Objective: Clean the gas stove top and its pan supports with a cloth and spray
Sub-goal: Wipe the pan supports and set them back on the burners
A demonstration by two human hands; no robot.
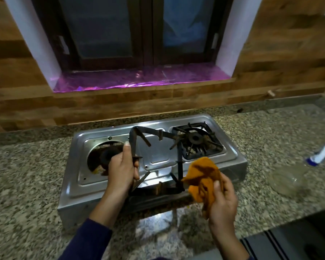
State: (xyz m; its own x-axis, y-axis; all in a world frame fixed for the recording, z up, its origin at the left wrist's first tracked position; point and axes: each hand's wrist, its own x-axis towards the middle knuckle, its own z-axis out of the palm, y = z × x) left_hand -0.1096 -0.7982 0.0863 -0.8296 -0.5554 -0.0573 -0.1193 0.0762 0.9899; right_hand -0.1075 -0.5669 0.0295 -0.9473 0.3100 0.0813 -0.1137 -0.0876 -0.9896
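Above the stove (94,186)'s front edge, the left hand (122,169) grips the lifted pan support (179,162), tilting it clear of the top for wiping. The right hand (222,201) clutches the orange cloth (203,177) against its right corner, likely to scrub there.

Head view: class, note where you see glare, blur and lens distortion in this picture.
Head view: glare shines off the steel stove top between the burners; the bottle and glass bowl at right are smeared by blur, while the left hand holding the pan support is fairly sharp; wide-angle distortion splays the window frame and bends the counter edge.
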